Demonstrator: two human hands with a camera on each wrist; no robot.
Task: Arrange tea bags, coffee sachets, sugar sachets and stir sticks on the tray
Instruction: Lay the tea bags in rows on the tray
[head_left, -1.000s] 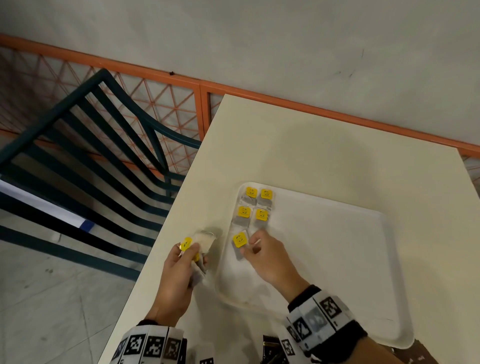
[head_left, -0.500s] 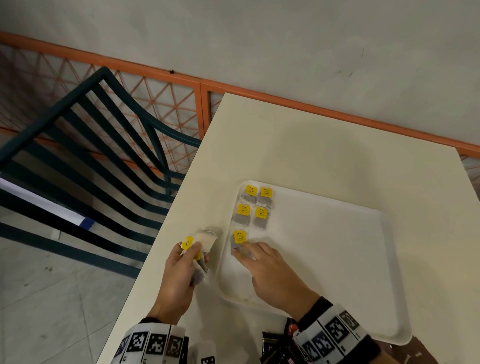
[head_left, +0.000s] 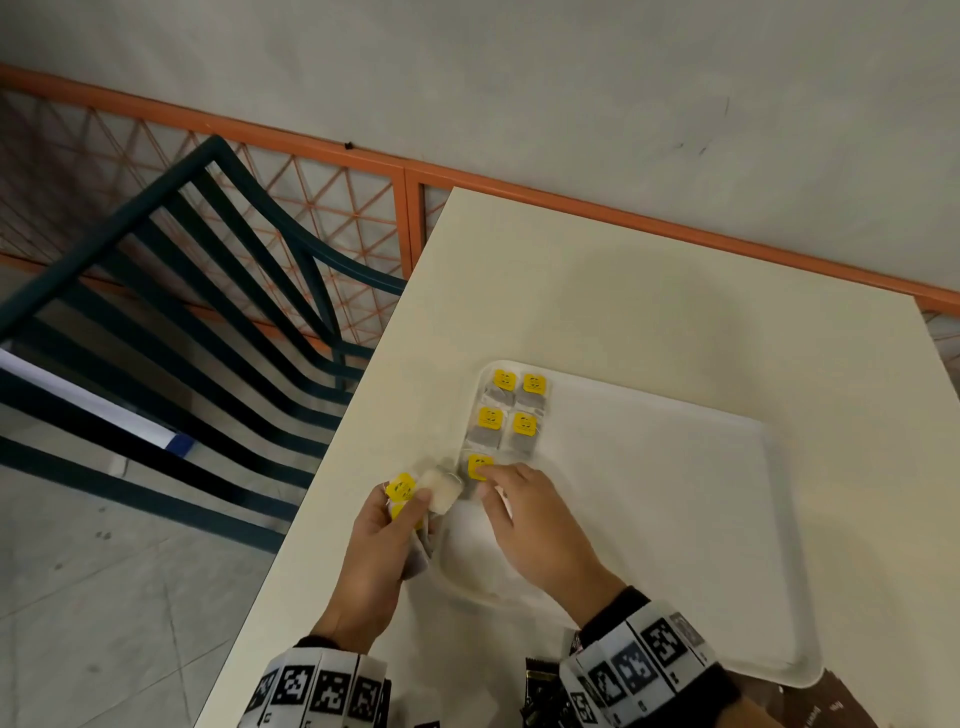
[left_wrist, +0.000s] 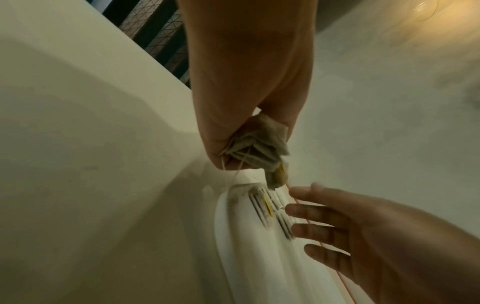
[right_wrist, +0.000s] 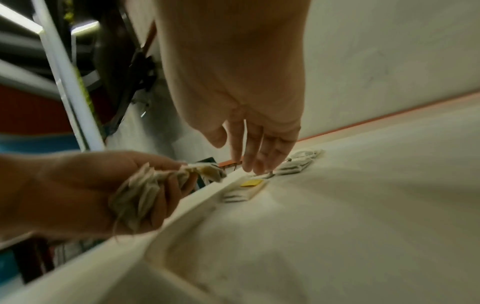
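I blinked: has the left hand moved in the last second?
Yes. The left hand has shifted right, bringing its tea bags close to the tray's left rim.

Two bare hands reach forward from wrists wrapped in bands printed with black-and-white square markers. The left hand (head_left: 384, 540) is closed in a loose fist, thumb pressed on top, fingers curled round a small bundle it grips, with its back facing up and its forearm angled slightly inward. The right hand (head_left: 524, 519) lies to its right, palm down, fingers straight and slightly spread, the fingertips (right_wrist: 255, 168) pointing forward and down. The two hands sit near each other, not touching.
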